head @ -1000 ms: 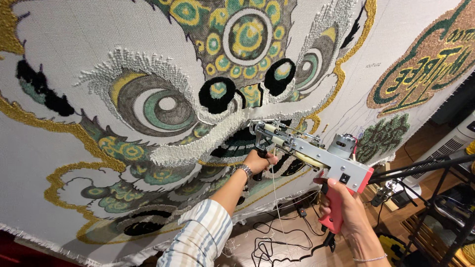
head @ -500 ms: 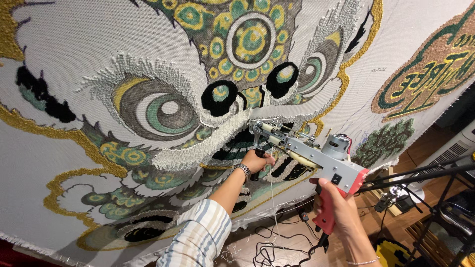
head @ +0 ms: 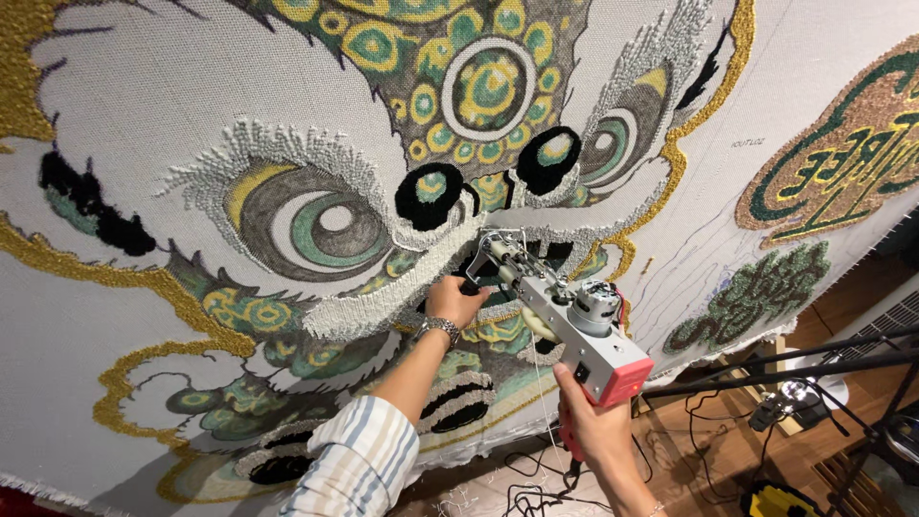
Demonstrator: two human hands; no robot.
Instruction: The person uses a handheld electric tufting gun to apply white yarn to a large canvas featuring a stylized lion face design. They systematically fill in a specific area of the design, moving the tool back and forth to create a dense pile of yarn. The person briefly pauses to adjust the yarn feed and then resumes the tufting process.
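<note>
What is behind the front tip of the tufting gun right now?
Behind the tufting gun is the tufted cloth, its black and white yarn patches. The tip and the left hand cover the exact contact spot, so that cannot be seen.

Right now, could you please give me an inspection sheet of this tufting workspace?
Surface: stretched cloth, partly tufted with a big-eyed face in green, gold, black and white.
Job's things: tufting gun, grey body, red rear, tip at the cloth below the black nostrils.
Clutter: small items on the wooden floor; too blurred to tell.
Grippers: left hand on the gun's front grip; right hand around the red handle.
Cables: black cords on the floor; thin yarn hangs beside the gun.
Surroundings: black stand legs at right.
</note>
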